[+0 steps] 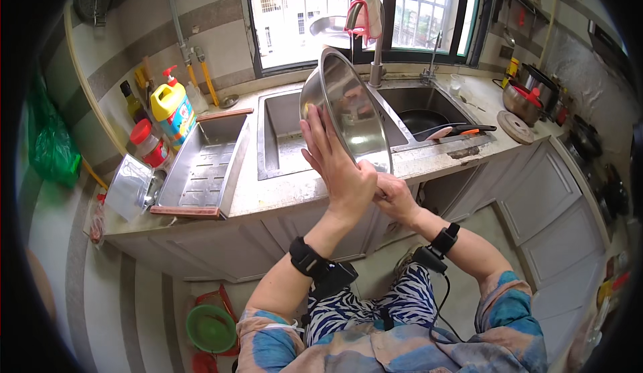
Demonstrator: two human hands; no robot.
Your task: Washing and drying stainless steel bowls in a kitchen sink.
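Note:
A shiny stainless steel basin is tilted steeply on its side above the front of the left sink bowl. My left hand lies along its outer wall, fingers extended upward. Lower down, my right hand is closed at the basin's bottom edge, close beside my left wrist; its fingertips are partly hidden. Behind the basin rises the faucet, with a pink-edged cloth draped over its neck. A dark frying pan lies in the right sink bowl.
A slotted metal drain tray stands left of the sink, near a yellow pump bottle and a red-lidded jar. On the right counter are a steel pot and a round board. A green basin sits low at left.

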